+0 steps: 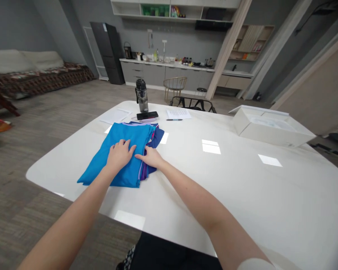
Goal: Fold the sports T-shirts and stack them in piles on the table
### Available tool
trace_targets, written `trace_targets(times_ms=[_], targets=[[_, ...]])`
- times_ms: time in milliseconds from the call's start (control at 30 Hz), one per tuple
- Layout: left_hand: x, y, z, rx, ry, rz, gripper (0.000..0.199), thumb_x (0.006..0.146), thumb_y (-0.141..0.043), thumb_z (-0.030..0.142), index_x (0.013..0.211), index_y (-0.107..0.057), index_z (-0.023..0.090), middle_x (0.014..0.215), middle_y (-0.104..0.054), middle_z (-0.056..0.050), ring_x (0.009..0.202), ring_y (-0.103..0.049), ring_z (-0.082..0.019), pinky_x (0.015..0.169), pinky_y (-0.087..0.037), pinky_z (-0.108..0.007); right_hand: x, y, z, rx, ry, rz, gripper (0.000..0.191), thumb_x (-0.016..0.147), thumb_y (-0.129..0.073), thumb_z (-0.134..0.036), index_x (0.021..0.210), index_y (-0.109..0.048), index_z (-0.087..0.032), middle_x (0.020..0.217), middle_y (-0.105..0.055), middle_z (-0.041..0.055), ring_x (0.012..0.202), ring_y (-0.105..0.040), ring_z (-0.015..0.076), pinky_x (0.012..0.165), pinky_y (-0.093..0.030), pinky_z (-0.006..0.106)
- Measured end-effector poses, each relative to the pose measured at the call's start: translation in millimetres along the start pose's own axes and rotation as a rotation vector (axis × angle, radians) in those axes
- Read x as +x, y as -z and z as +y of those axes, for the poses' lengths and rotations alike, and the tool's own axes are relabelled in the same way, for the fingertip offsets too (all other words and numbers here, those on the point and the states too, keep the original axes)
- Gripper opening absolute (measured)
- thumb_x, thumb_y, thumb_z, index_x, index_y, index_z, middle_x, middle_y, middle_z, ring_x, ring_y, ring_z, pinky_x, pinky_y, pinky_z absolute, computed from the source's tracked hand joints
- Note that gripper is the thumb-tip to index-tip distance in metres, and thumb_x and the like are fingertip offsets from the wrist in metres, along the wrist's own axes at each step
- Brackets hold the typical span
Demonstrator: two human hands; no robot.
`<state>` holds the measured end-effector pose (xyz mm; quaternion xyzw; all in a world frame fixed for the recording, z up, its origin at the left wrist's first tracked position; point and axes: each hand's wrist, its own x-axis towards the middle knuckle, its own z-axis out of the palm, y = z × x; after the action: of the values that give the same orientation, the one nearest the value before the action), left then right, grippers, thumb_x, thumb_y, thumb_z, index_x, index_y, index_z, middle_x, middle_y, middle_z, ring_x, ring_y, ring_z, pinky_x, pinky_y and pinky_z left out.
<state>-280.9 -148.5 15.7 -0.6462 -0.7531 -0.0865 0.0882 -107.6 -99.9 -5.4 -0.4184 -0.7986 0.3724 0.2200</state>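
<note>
A folded bright blue cloth garment (100, 165) lies on top of a stack of clothes on the white table (242, 195). Darker navy and purple garments (157, 138) stick out along the stack's right side. My left hand (119, 153) rests flat on the blue garment, pressing on its top. My right hand (150, 156) lies against the stack's right side, its fingers on the blue fold. Neither hand shows a clear grip on the cloth.
Beyond the stack lie a black phone (147, 115), a tall water bottle (142, 95), a pen (174, 119) and sheets of paper (178, 114). An open white box (270, 127) sits at the table's right. Chairs and a long counter stand behind.
</note>
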Motion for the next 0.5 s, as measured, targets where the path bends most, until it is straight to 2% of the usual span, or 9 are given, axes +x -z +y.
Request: trace_targets(times_ms=[133,233,333,433,500], targets=[[16.5,-3.9,-63.2,-0.021,0.049,0.028,0.054,0.103,-0.035,0.047,0.138,-0.064,0.017,0.137,-0.063,-0.017,0.117,-0.065,-0.035,0.097,-0.051,-0.045,41.0,-39.9,-22.2,0.043,0.043,-0.068,0.066,0.089,-0.073,-0.060,0.142,-0.061,-0.023,0.133,-0.072,0.0085,0.124,-0.067,0.0316,0.106,-0.051,0.040],[25.8,-0.5,-88.5,-0.082,0.127,0.070,0.047,0.102,-0.040,0.048,0.126,-0.071,0.021,0.131,-0.068,-0.013,0.112,-0.067,-0.032,0.092,-0.052,-0.041,56.0,-51.4,-25.3,0.095,0.096,-0.099,0.064,0.094,-0.067,-0.059,0.145,-0.058,-0.021,0.139,-0.069,0.0098,0.126,-0.065,0.0293,0.106,-0.050,0.038],[31.1,4.9,-88.3,-0.106,0.177,0.110,0.037,0.100,-0.047,0.047,0.110,-0.075,0.024,0.115,-0.073,-0.011,0.103,-0.068,-0.031,0.085,-0.051,-0.038,56.8,-40.0,-12.0,0.106,0.086,-0.016,0.049,0.101,-0.059,-0.053,0.135,-0.066,-0.019,0.135,-0.070,0.0110,0.119,-0.068,0.0265,0.104,-0.050,0.037],[34.7,6.5,-74.4,-0.114,0.204,0.170,0.031,0.100,-0.048,0.042,0.101,-0.074,0.024,0.106,-0.073,-0.010,0.098,-0.068,-0.029,0.080,-0.049,-0.036,49.3,-13.5,11.4,0.056,0.098,0.100,0.031,0.102,-0.059,-0.042,0.121,-0.072,-0.020,0.122,-0.075,0.0087,0.102,-0.070,0.0218,0.096,-0.051,0.035],[36.3,5.6,-64.6,-0.114,0.220,0.228,0.032,0.101,-0.046,0.040,0.101,-0.073,0.024,0.106,-0.073,-0.010,0.099,-0.067,-0.029,0.080,-0.047,-0.036,41.9,5.2,27.5,0.033,0.122,0.117,0.027,0.101,-0.060,-0.038,0.116,-0.073,-0.020,0.116,-0.075,0.0083,0.091,-0.069,0.0191,0.091,-0.051,0.033]])
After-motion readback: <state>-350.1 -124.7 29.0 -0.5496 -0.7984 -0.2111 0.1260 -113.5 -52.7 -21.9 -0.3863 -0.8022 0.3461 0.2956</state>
